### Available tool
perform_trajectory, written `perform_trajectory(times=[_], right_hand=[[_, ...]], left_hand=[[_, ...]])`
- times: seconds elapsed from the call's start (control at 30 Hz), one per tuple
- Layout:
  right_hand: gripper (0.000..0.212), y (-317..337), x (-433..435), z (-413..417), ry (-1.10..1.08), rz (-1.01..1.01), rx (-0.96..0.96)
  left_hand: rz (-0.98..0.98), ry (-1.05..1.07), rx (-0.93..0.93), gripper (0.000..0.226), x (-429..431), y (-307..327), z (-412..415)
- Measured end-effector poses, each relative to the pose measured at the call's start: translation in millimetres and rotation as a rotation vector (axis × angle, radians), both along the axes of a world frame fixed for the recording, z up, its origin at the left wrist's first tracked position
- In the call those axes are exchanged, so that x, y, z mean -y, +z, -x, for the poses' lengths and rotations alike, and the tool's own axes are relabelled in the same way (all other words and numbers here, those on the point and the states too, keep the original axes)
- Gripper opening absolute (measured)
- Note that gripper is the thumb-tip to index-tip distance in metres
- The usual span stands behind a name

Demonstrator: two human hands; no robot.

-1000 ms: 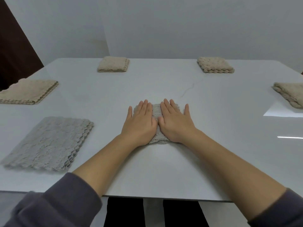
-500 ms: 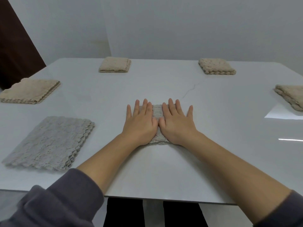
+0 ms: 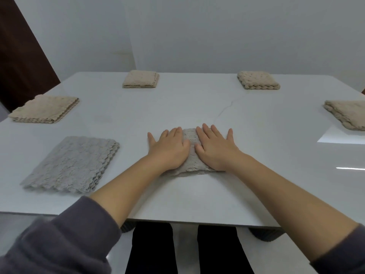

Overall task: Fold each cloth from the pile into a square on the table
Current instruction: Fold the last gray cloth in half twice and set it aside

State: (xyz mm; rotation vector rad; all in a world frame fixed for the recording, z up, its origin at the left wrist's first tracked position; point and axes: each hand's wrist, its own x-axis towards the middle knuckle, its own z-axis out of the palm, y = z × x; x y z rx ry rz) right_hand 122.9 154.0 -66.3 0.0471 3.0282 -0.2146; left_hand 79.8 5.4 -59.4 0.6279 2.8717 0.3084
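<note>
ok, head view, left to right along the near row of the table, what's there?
Grey cloth pile → left hand → right hand. The folded grey cloth lies under both flat hands, so it has no separate place.

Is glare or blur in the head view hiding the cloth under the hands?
No. Head view: the glare patch and thin streak sit on the right of the table, clear of the grey cloth; left hand and right hand are sharp; only the left sleeve at the bottom corner is blurred; lighting soft, shadows faint.
</note>
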Motion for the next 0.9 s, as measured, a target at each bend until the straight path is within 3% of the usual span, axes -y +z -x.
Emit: perform_trajectory(times=[0.17, 0.37, 0.5, 0.57, 0.67, 0.8, 0.9], right_hand=[[0.064, 22, -31, -32, 0.138, 0.046, 0.099], [0.058, 24, -17, -61, -0.116, 0.075, -0.024], [0.060, -1, 6, -77, -0.202, 0.058, -0.016], [0.061, -4, 0, -77, -0.155, 0.027, -0.047], [0.058, 4, -25, -74, 0.009, -0.008, -0.021], [0.053, 22, -41, -72, 0.034, -0.035, -0.006], [0.056, 10, -19, -78, -0.091, -0.004, -0.052]], left_hand=[[-0.105, -0.043, -0.142, 0.042, 22, 13, -38], [-0.279, -0.049, -0.299, 0.035, 28, 20, -62], [-0.154, -0.319, -0.130, 0.057, 16, 1, -64], [-0.066, -0.323, -0.040, 0.058, 12, -10, -67], [-0.094, -0.252, 0.037, 0.060, 4, -11, -85], [-0.330, -0.119, -0.139, 0.057, -4, 0, -88], [-0.182, -0.216, -0.126, 0.059, -11, -4, -73]])
